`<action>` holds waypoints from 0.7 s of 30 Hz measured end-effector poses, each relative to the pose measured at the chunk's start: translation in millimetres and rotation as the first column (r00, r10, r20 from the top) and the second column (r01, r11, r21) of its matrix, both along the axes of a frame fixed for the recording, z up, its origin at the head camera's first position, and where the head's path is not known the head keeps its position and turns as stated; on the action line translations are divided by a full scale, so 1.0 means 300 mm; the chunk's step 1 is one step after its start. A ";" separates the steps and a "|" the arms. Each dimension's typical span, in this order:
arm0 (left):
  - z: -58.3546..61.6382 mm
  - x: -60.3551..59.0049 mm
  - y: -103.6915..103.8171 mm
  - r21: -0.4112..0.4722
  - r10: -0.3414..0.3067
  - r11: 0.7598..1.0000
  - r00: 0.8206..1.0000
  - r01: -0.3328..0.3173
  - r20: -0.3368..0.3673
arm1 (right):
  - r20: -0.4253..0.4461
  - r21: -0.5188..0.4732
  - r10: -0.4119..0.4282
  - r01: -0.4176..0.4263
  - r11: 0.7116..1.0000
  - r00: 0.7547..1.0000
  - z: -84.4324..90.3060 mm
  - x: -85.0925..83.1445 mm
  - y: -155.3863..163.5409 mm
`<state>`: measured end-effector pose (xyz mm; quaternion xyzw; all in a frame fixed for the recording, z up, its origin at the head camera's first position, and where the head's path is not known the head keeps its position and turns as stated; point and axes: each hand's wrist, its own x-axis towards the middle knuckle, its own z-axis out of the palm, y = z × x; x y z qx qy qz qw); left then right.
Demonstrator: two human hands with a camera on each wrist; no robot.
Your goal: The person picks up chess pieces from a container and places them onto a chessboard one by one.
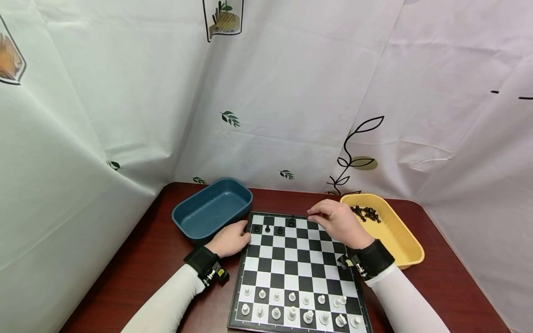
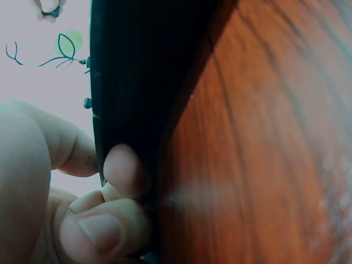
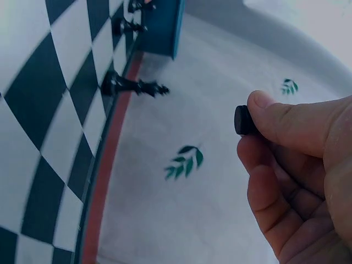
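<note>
A chessboard point(image 1: 291, 263) lies on the dark red table. Two rows of white pieces point(image 1: 291, 307) stand along its near edge, and several black pieces point(image 1: 273, 228) stand at the left of its far row. My left hand point(image 1: 231, 239) grips the board's far left edge point(image 2: 137, 82), its fingers point(image 2: 124, 170) curled against the rim. My right hand point(image 1: 313, 215) hovers over the far row, just right of those pieces. It pinches a small black chess piece point(image 3: 242, 120) between thumb and fingers. One standing black piece point(image 3: 132, 86) shows beside it.
An empty blue tub point(image 1: 212, 208) sits off the board's far left corner. To the right, a yellow tray point(image 1: 395, 238) holds a heap of black pieces point(image 1: 366, 213). A white printed curtain point(image 1: 291, 115) closes in the table at the back and sides.
</note>
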<state>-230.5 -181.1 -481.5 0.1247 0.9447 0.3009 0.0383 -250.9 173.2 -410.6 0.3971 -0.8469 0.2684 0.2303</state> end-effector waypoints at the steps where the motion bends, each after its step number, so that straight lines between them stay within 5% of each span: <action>1: 0.001 0.001 0.000 0.002 0.001 1.000 1.000 -0.001 0.001 | 0.016 0.002 0.007 -0.007 1.000 1.000 -0.005 0.001 -0.007; 13: -0.001 0.002 -0.003 0.002 -0.005 1.000 1.000 0.005 -0.007 | 0.135 0.027 0.065 -0.069 0.997 0.989 -0.079 -0.012 -0.065; 21: -0.006 -0.006 -0.004 0.006 0.000 1.000 1.000 0.000 0.002 | 0.233 0.103 0.008 -0.033 0.994 0.972 -0.093 -0.010 -0.085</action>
